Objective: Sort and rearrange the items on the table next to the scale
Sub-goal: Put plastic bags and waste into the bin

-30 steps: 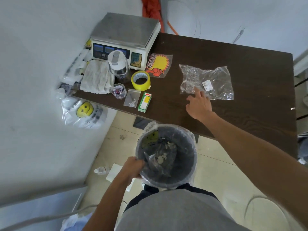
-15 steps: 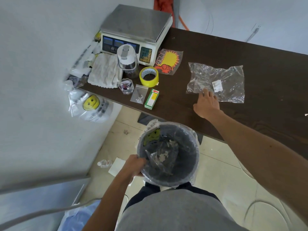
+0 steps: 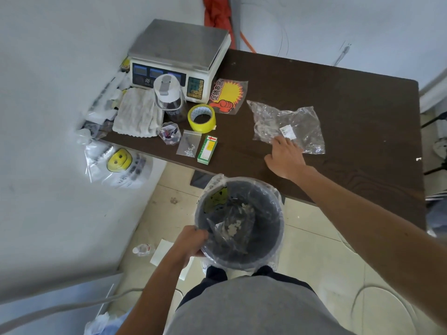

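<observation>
On the dark wooden table [image 3: 338,97] a crumpled clear plastic bag [image 3: 290,122] with a white label lies flat. My right hand [image 3: 285,157] lies on the table with its fingertips on the bag's near edge. My left hand [image 3: 191,240] grips the rim of a black bin [image 3: 271,228] lined with clear plastic, held below the table's front edge. The scale [image 3: 179,56] stands at the back left corner. In front of it lie a white cloth [image 3: 137,114], a lidded jar [image 3: 169,97], yellow tape [image 3: 202,118], a promo sign [image 3: 227,95], a small screw bag [image 3: 188,146] and a green box [image 3: 207,149].
A small clear cup [image 3: 170,134] of bits stands by the cloth. Plastic bags with a yellow smiley [image 3: 119,160] hang off the table's left end. A small bottle [image 3: 142,249] and paper lie on the tiled floor. White walls close the left and back.
My right hand has slid a little along the bag's near edge, fingertips still on it. My left hand keeps holding the bin. The view has shifted slightly.
</observation>
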Action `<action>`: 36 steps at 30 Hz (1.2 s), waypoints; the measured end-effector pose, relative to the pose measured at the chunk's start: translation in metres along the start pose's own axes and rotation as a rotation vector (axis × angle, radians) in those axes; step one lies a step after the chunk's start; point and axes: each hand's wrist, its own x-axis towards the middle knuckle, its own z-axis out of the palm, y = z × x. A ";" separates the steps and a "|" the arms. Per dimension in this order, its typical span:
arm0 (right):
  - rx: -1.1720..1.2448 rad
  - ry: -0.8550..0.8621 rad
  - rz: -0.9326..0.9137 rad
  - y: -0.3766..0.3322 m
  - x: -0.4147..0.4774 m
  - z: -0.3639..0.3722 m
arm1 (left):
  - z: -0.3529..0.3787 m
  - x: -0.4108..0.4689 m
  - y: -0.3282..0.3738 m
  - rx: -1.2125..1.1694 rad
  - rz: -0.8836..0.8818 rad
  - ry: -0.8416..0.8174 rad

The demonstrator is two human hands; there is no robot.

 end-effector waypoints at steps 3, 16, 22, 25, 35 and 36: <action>0.080 0.099 -0.105 -0.016 -0.023 -0.001 | 0.001 0.001 0.002 0.026 0.039 -0.031; 0.349 0.292 -0.348 -0.046 -0.116 0.024 | -0.006 0.014 0.017 0.028 0.022 -0.050; 0.381 0.057 -0.520 -0.065 -0.164 0.047 | -0.009 0.016 0.016 0.049 0.083 -0.029; 0.363 -0.146 -0.533 -0.067 -0.175 0.058 | -0.010 0.018 0.012 0.102 0.122 0.010; 0.365 0.049 -0.369 -0.068 -0.148 0.042 | -0.009 0.010 0.013 0.043 0.104 0.010; 0.324 0.041 -0.378 -0.069 -0.143 0.043 | -0.007 0.009 0.013 0.037 0.113 0.010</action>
